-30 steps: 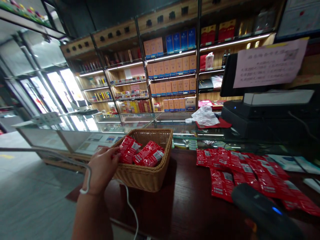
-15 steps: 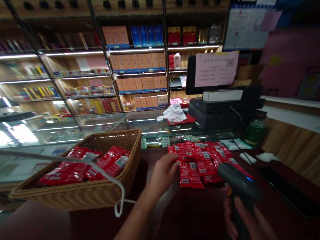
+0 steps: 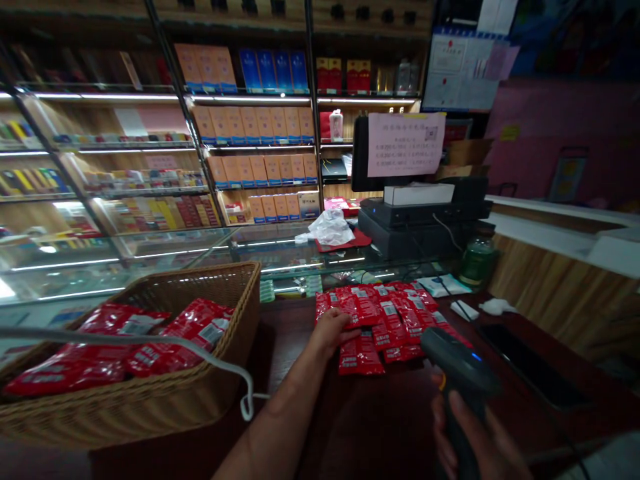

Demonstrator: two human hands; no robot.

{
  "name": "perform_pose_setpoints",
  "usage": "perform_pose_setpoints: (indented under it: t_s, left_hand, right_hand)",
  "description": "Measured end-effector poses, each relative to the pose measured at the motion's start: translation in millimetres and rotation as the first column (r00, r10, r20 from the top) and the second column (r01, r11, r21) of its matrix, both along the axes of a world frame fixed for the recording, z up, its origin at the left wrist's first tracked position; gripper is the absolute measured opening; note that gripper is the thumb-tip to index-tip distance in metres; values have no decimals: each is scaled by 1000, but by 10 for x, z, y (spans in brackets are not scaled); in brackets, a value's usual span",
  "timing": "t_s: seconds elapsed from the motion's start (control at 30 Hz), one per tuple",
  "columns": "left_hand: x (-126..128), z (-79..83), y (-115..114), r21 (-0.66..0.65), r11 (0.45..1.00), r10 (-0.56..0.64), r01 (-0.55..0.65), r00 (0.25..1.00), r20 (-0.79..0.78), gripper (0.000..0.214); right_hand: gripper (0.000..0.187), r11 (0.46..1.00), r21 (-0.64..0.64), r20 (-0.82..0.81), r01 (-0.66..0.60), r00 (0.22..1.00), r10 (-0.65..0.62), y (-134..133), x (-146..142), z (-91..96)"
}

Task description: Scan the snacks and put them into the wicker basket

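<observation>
Several red packets [image 3: 390, 323] with white barcode labels lie overlapping in a group on the dark red tabletop. My left hand [image 3: 333, 331] is at the group's left side, its fingers closed on the lower edge of one red packet [image 3: 361, 308]. That packet covers the top of another red packet [image 3: 361, 357] in front of it. In my right hand [image 3: 465, 427] is a dark barcode scanner [image 3: 460, 363], gripped by its handle, with a blue light on top. The scanner's head points toward the packets and hides part of the nearest ones.
At left stands a wicker basket [image 3: 200, 400] with more red packets, crossed by a white cable [image 3: 200, 353]. A black phone-like slab [image 3: 535, 367] lies right. Behind are a glass counter [image 3: 280, 257], a monitor with a pink notice [image 3: 406, 143], a green jar [image 3: 477, 260] and stocked shelves.
The view has swung to the right. My left hand has gone from beside the packets to holding one, which now overlaps the front packet. My right hand still holds the scanner.
</observation>
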State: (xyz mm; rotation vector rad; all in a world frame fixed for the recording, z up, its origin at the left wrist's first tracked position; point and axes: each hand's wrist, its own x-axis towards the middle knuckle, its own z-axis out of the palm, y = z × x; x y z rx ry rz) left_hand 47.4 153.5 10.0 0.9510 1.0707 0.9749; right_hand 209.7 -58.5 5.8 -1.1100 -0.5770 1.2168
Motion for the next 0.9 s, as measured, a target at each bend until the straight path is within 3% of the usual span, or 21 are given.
perform_pose_setpoints:
  t_s: [0.17,0.27,0.47,0.57,0.63,0.77,0.9]
  left_hand:
    - [-401,28,-524,23,1000,-23,20,991,131,29]
    - [-639,67,-912,69,996,-64,54,988,142,39]
    - [-954,157,-1496,235,947,-209,217,976,-59,37]
    - [-1026,157,-1627,272,936,-192,222,972,-132,38]
    - [-1045,124,-1669,263,947,-177,186,982,-59,41]
    - [-1023,14,-1703,126,974,-201,186,972,125,38]
    - [-989,-88,-1725,45,988,-148,146,987,53,44]
  right_hand:
    - [60,996,69,25,63,998,-65,145,-36,31]
    - [60,996,88,130,35,990,-46,298,-123,96]
    - [55,996,74,206,-57,978,40,569,-442,162]
    - [50,994,83,186,-74,981,57,595,-585,149]
    - [49,992,99,173,-84,983,66,587,-639,138]
    - [50,987,138,167,-77,984,53,567,-655,137]
    - [50,984,171,166,-54,986,25,542,-629,165]
